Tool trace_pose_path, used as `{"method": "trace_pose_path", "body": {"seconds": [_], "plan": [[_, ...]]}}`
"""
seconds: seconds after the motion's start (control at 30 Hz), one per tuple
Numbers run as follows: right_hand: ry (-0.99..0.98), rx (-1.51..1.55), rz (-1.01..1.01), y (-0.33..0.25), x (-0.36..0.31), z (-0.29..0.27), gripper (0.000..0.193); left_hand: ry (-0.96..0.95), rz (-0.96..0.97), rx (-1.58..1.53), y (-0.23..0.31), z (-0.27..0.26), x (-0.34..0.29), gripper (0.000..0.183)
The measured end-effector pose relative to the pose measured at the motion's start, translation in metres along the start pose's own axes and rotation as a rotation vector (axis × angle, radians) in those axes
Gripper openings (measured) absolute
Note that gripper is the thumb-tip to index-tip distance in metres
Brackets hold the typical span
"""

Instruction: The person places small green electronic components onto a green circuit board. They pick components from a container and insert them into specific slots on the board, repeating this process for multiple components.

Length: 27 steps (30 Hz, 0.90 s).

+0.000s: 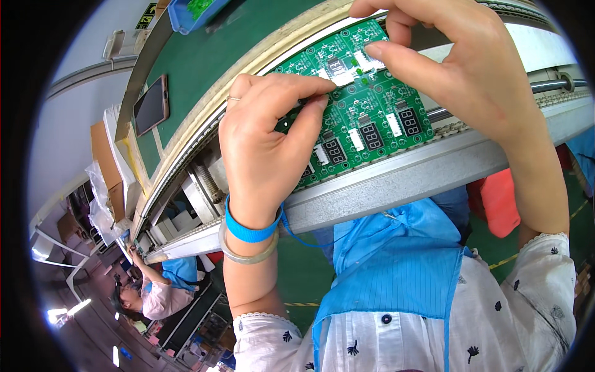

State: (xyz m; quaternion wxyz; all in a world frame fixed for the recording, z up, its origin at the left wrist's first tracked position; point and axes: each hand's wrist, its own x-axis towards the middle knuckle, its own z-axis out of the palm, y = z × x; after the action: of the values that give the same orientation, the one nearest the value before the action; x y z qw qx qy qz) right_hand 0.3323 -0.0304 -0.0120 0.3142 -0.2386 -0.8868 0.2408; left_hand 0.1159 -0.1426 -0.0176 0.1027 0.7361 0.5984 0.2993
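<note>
Head view: the circuit board (385,93) lies at one o'clock; left hand (266,133) nearly pinched, right hand (455,68) half-curled; cannot tell if either grip holds anything. Best press lightly, sparing number displays (371,136).

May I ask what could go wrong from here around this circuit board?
The left hand or right hand might knock the small green components on the circuit board, as both are close to them. The blue cord from the wristband might snag on the metal rail, near which it hangs.
</note>
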Motion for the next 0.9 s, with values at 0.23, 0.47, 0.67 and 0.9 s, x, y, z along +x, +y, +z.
{"method": "trace_pose_path", "body": {"seconds": [0.23, 0.47, 0.67, 0.9], "plan": [[0.137, 0.053, -0.172, 0.007, -0.0039, 0.0048, 0.026, -0.014, 0.034, 0.008, 0.0005, -0.0008, 0.0014, 0.015], [0.125, 0.051, -0.167, 0.0075, -0.0045, 0.0051, 0.026, -0.014, 0.084, 0.033, -0.0018, -0.0011, 0.0019, 0.017], [0.125, 0.06, -0.161, 0.0086, -0.0049, 0.0059, 0.026, -0.029, 0.1, 0.059, -0.0011, -0.0016, 0.002, 0.02], [0.087, 0.011, -0.123, 0.0075, -0.0047, 0.0042, 0.026, -0.02, 0.124, 0.082, -0.0009, -0.0007, 0.0031, 0.019]]}}
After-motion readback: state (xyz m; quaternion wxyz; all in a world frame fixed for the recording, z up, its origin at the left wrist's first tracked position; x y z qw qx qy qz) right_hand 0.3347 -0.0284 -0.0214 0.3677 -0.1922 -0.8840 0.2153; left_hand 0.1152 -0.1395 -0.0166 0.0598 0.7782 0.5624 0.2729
